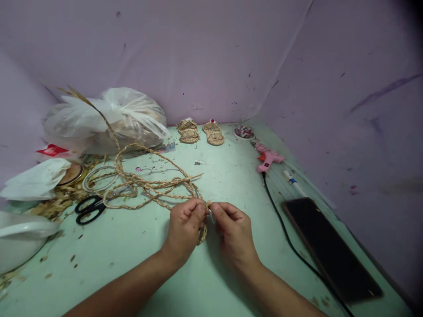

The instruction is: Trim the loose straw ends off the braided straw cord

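A long braided straw cord [158, 184] lies in loose loops on the green table, its frayed end resting up against a plastic bag. My left hand [187, 224] pinches the cord between thumb and fingers, and a short loop hangs below that hand. Close beside it, my right hand [234, 229] is closed at the cord's end, thumb and fingertips together. A small pale piece shows under the right fingertips, too small to make out. The two hands almost touch at the fingertips.
Black scissors [90, 209], a stuffed plastic bag [109, 119] and straw scraps are at left. Two small woven slippers [188, 131] and a dish of beads [244, 132] stand at the back. A pink glue gun [269, 157], black cable, marker [294, 182] and phone [330, 248] lie right.
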Motion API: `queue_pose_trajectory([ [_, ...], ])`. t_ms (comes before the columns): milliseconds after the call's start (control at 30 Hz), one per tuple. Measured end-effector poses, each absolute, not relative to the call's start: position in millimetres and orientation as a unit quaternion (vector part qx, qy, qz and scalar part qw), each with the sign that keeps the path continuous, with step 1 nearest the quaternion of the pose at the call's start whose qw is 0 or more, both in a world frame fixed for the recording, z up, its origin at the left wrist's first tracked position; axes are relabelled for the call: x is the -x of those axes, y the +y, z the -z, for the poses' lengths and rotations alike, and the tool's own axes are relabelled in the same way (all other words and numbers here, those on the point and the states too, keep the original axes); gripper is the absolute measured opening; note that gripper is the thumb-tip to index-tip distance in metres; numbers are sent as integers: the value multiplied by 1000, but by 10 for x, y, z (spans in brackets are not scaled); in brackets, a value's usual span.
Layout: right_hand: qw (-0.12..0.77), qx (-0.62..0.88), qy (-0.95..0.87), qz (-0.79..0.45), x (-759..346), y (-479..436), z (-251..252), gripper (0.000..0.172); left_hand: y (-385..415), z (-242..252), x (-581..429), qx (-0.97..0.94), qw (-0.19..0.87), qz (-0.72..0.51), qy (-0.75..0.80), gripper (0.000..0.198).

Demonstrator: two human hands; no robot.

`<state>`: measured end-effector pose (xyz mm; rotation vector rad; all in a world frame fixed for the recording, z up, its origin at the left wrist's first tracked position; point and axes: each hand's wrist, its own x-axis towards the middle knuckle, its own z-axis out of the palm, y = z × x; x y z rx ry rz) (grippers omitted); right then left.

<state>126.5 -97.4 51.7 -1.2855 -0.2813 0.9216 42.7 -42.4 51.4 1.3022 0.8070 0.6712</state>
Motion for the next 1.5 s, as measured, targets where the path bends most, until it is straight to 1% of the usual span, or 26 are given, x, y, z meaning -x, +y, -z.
queue_pose_trajectory([
  [67, 694, 539, -109, -465, -1331, -967, -538, 21, -351, -527, -392, -596, 679, -280, 325, 31],
  [133, 671, 507, -117, -527, -1435, -975, -584, 23, -236, -575, -350, -618, 704, -227, 268, 33],
  [200, 613, 481, -167, -604, -1558, -999, -633, 22, -120, -659, -305, -654, 722, -123, 188, 33],
  [233, 563, 473, -205, -646, -1616, -1015, -651, 21, -78, -708, -285, -677, 719, -55, 149, 32],
  [300, 444, 472, -279, -709, -1699, -1049, -661, 14, -48, -809, -254, -734, 669, 67, 96, 28],
  [333, 396, 481, -309, -719, -1718, -1063, -654, 11, -61, -854, -247, -769, 626, 102, 86, 27],
  [400, 332, 523, -358, -698, -1704, -1086, -621, 5, -132, -923, -251, -840, 520, 118, 99, 26],
  [467, 321, 586, -416, -616, -1635, -1099, -589, 10, -227, -959, -277, -897, 407, 90, 149, 25],
  [533, 338, 649, -496, -468, -1545, -1108, -576, 15, -305, -966, -313, -917, 324, 55, 225, 26],
  [600, 368, 678, -562, -297, -1472, -1118, -579, 17, -338, -953, -347, -912, 282, 17, 298, 24],
  [667, 405, 677, -590, -169, -1438, -1130, -581, 18, -323, -928, -371, -894, 267, -19, 359, 18],
  [733, 439, 668, -595, -83, -1447, -1141, -566, 19, -282, -896, -390, -868, 309, -49, 385, 17],
  [767, 447, 663, -599, -44, -1461, -1147, -551, 19, -260, -879, -398, -848, 359, -61, 386, 19],
  [867, 432, 638, -634, 72, -1499, -1162, -501, 20, -215, -835, -419, -722, 565, -107, 385, 27],
  [933, 410, 613, -665, 117, -1497, -1167, -486, 20, -200, -828, -424, -618, 674, -131, 383, 29],
  [1000, 417, 596, -680, 94, -1475, -1164, -503, 18, -187, -843, -419, -575, 723, -139, 357, 29],
  [1067, 474, 604, -641, 10, -1455, -1152, -547, 13, -181, -871, -408, -614, 702, -146, 329, 30],
  [1167, 596, 634, -469, -152, -1469, -1122, -621, 11, -204, -888, -389, -725, 583, -180, 321, 30],
  [1233, 638, 630, -367, -249, -1507, -1098, -651, 16, -243, -864, -376, -786, 496, -196, 315, 29],
  [1300, 642, 616, -329, -315, -1546, -1079, -664, 21, -285, -821, -362, -829, 419, -203, 308, 29],
  [1367, 625, 614, -336, -345, -1570, -1067, -668, 23, -313, -778, -348, -857, 361, -206, 304, 29],
  [1433, 605, 621, -356, -348, -1575, -1061, -670, 21, -322, -751, -336, -872, 332, -199, 300, 29],
  [1500, 593, 628, -376, -334, -1567, -1058, -666, 17, -312, -744, -331, -876, 328, -186, 300, 29],
])
